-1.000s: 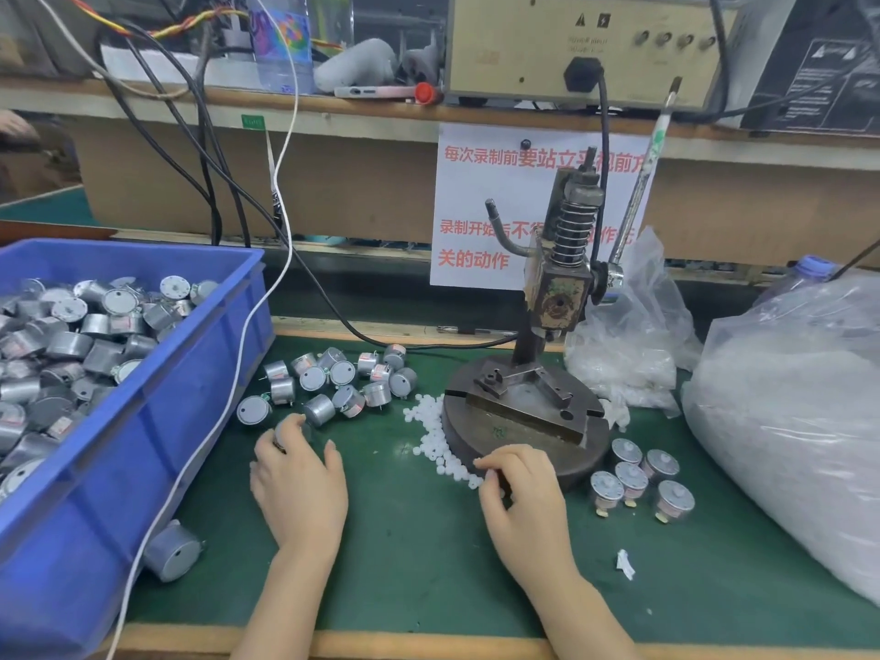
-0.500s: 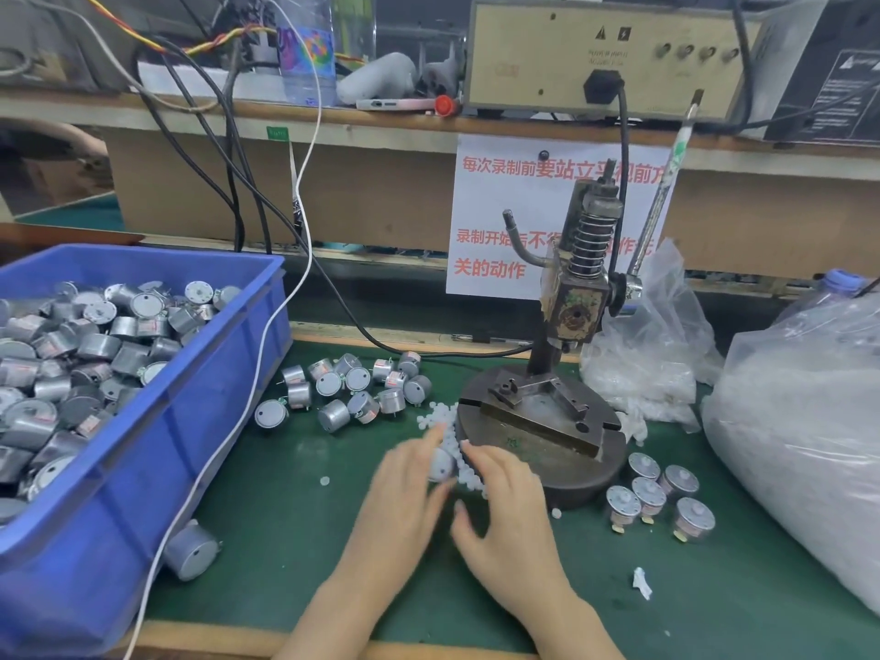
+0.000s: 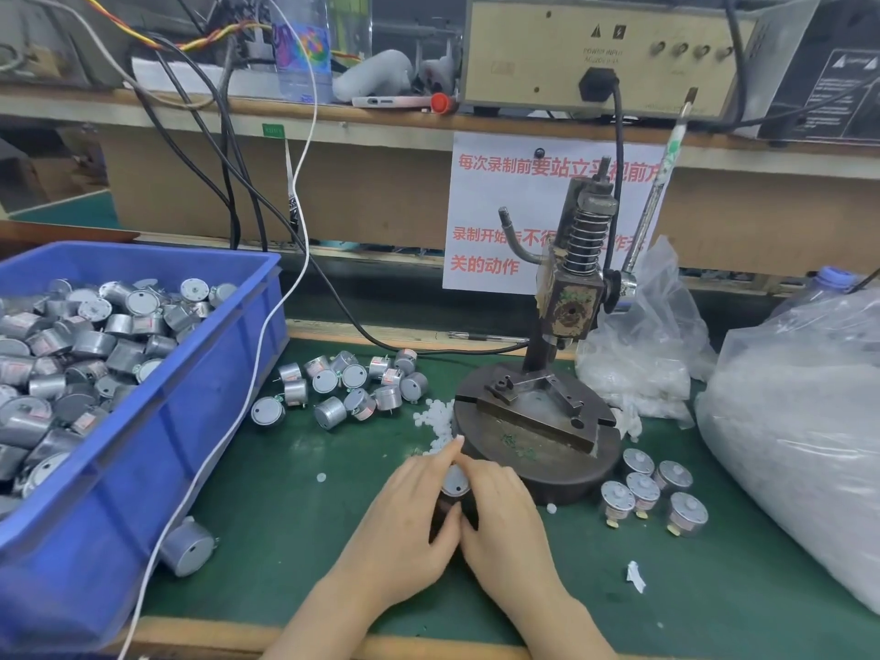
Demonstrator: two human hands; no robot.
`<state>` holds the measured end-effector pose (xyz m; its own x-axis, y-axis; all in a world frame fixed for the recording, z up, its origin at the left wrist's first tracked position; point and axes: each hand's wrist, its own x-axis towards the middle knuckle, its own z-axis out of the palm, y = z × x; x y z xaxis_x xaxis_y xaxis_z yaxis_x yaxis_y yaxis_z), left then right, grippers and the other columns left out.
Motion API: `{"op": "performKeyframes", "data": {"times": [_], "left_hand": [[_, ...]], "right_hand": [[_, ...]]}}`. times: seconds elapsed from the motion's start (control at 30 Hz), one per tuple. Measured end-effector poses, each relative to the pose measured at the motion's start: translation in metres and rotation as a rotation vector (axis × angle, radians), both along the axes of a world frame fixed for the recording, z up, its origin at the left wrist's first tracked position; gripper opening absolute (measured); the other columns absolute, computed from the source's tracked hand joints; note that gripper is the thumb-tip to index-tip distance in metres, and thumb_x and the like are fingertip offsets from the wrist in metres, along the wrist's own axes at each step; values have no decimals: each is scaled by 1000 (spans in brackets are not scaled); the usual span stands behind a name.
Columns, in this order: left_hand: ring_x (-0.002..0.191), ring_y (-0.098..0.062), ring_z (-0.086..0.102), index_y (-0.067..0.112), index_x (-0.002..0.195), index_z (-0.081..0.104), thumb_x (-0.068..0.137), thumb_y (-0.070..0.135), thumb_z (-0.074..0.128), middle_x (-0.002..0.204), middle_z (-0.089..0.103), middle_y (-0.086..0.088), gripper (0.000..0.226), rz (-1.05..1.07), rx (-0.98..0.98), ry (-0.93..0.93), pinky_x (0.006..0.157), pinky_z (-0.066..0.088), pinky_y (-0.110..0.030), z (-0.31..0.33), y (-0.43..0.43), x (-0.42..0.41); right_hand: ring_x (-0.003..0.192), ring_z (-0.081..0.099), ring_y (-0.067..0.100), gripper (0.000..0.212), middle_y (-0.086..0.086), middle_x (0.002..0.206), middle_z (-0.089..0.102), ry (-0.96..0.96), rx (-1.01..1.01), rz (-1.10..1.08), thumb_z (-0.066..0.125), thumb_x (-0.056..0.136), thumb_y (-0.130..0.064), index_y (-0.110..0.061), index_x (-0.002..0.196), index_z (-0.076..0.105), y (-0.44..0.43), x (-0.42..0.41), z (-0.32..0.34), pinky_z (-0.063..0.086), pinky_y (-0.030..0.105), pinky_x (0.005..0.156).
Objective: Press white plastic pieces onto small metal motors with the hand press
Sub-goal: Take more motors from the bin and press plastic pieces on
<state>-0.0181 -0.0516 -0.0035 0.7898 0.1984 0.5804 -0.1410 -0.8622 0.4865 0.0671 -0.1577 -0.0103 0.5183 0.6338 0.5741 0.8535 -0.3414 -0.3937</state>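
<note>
The fingers (image 3: 447,457) of the left hand (image 3: 409,521) and those of the right hand (image 3: 505,521) come together at the lower centre of the frame. Between them they pinch 1 small metal motor (image 3: 455,481), with its round grey face turned up. The fingers of each hand lie close together, not spread, and the 2 thumbs meet below the motor. I cannot tell if a white piece is also held under the right fingers.

Just above the fingertips lies a little heap of white plastic pieces (image 3: 435,421), touching the left edge of the round base (image 3: 538,450) of the hand press (image 3: 571,302). The press stands right of centre, and its lever (image 3: 655,197) points up and to the right.

Left of the heap, many loose motors (image 3: 352,388) lie on the green mat (image 3: 285,540). Right of the base, a group of 5 motors (image 3: 643,490) stands with the faces up. A blue bin (image 3: 205,397) full of motors fills the left side of the frame, and 1 more motor (image 3: 188,547) lies beside its lower corner. A large clear bag (image 3: 800,445) of white pieces fills the right edge, and a smaller bag (image 3: 643,354) lies behind the press.
</note>
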Motion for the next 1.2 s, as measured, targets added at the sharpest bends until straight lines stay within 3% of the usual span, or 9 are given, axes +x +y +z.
{"op": "performKeyframes", "data": {"times": [0.1,0.17,0.23,0.33,0.43,0.6,0.8,1.07,1.2], "left_hand": [[115,-6,45,11,135,42,86,10,51,125,49,6,49,142,-104,-10,100,25,-8,0,2,3],[105,-19,54,5,123,54,83,1,54,114,57,-3,40,230,-70,27,95,38,-21,0,5,6],[85,-28,59,1,101,65,76,-2,62,96,61,-9,25,254,94,92,77,51,-38,-1,4,9],[73,-27,58,6,87,68,71,4,69,84,60,-6,17,252,195,160,62,52,-36,-3,4,12],[85,-27,55,9,98,68,80,13,59,93,58,-4,21,263,210,214,71,48,-37,-6,6,14],[106,-21,43,19,123,57,91,19,42,114,50,2,36,238,213,244,88,35,-29,-12,9,16],[95,-20,48,14,87,65,86,25,58,99,55,1,13,219,187,184,81,36,-26,-12,8,15],[84,-26,49,7,83,60,86,13,62,88,56,-5,7,183,164,190,76,34,-28,-6,8,14],[85,-15,44,9,83,60,87,17,62,87,56,-2,10,177,169,164,78,34,-26,-5,6,13]], "right_hand": [[87,47,8,40,-3,96,63,140,164,-84,79,69,-9,-7,106,62,-1,1,2,37,20,79],[86,47,7,40,-8,93,58,234,253,-144,80,71,-13,-9,105,61,-1,1,4,37,16,77],[89,52,9,41,-13,96,55,318,315,-154,79,73,-13,-10,109,59,-2,1,6,35,6,79],[94,49,0,42,-17,100,52,351,350,-138,75,77,-11,-11,116,58,-4,1,8,34,2,81],[91,50,-1,43,-19,98,51,373,351,-129,73,79,-13,-13,119,57,-4,2,9,39,9,79],[96,51,-6,38,-23,98,53,368,333,-115,75,78,-16,-19,113,60,-4,1,8,35,0,78],[99,48,-14,34,-23,96,53,385,345,-121,72,80,-17,-22,111,59,-5,3,7,32,-1,78],[96,48,-8,29,-19,96,56,421,333,-115,69,83,-20,-20,111,60,-6,3,6,37,6,77],[91,53,-1,30,-19,98,56,449,306,-109,68,84,-21,-19,113,60,-5,2,6,43,21,82]]}}
